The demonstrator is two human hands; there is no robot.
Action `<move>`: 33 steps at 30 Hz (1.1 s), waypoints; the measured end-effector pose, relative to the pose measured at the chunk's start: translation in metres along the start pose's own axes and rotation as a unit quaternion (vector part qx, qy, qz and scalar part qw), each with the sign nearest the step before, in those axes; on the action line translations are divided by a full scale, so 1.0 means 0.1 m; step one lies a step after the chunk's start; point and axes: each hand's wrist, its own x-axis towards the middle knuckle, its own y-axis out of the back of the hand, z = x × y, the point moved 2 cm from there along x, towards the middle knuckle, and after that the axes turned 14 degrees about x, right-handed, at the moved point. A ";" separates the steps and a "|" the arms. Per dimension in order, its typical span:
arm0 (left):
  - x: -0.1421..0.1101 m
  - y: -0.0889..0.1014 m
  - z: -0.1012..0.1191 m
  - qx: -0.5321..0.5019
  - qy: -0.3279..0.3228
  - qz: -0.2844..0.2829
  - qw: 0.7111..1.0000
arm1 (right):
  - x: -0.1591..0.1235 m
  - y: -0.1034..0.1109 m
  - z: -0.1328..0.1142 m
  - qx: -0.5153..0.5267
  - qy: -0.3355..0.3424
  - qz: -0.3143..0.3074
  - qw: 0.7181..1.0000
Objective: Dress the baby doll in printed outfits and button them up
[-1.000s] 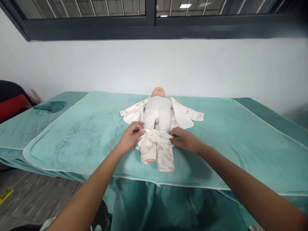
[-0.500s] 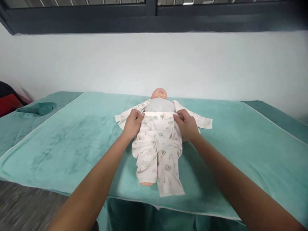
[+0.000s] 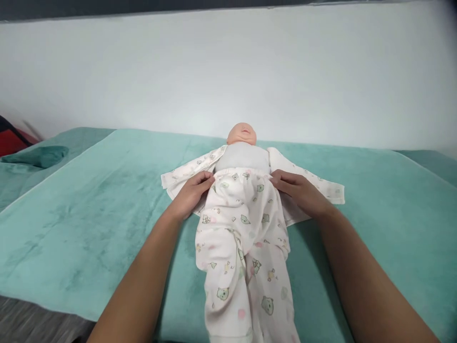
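A baby doll (image 3: 243,135) lies on its back, its head toward the wall and its grey-white torso bare at the front. White printed baby pants (image 3: 246,224) cover its hips and legs; the feet are out of view. With its fingers pinched, my left hand (image 3: 194,193) grips the left side of the pants' waistband. On the opposite side my right hand (image 3: 300,190) pinches the waistband too. A matching white baby shirt (image 3: 314,183) lies spread open beneath the doll, its sleeves stretched out to both sides. My hands partly cover the shirt's lower edges.
The doll rests on a teal plush blanket (image 3: 107,214) spread over the bed. A white wall (image 3: 228,71) rises behind it. At the far left are a folded teal cloth (image 3: 39,156) and a red and black item (image 3: 14,138). Grey floor (image 3: 35,314) shows at lower left.
The view has come closer and tilted down, so the doll looks larger and the pant cuffs leave the frame. Both hands still hold the waistband sides, now lower against the doll's flanks.
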 end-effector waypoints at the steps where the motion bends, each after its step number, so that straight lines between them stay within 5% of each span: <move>1: -0.02 0.02 0.00 -0.007 0.003 -0.020 1.000 | -0.01 0.03 -0.01 0.008 0.003 -0.029 1.000; 5: -0.04 0.08 0.00 -0.006 0.002 -0.079 0.997 | -0.02 0.09 -0.02 0.049 0.020 -0.126 0.991; 11: -0.06 0.12 0.00 -0.038 0.020 -0.113 0.993 | -0.01 0.13 0.05 0.005 0.010 -0.167 0.986; 16: -0.06 0.13 -0.04 -0.043 0.016 -0.127 0.991 | 0.00 0.15 0.12 -0.020 0.000 -0.084 0.996; 24: -0.02 0.11 -0.07 -0.002 0.025 -0.130 0.991 | -0.05 0.00 0.08 0.108 -0.050 -0.095 0.988; 29: -0.02 0.08 -0.06 0.005 -0.009 -0.101 0.995 | -0.01 -0.01 0.09 0.096 -0.001 -0.106 0.990; 33: -0.06 0.02 -0.08 -0.069 -0.015 -0.064 0.995 | 0.05 -0.02 0.17 0.073 0.076 -0.030 0.994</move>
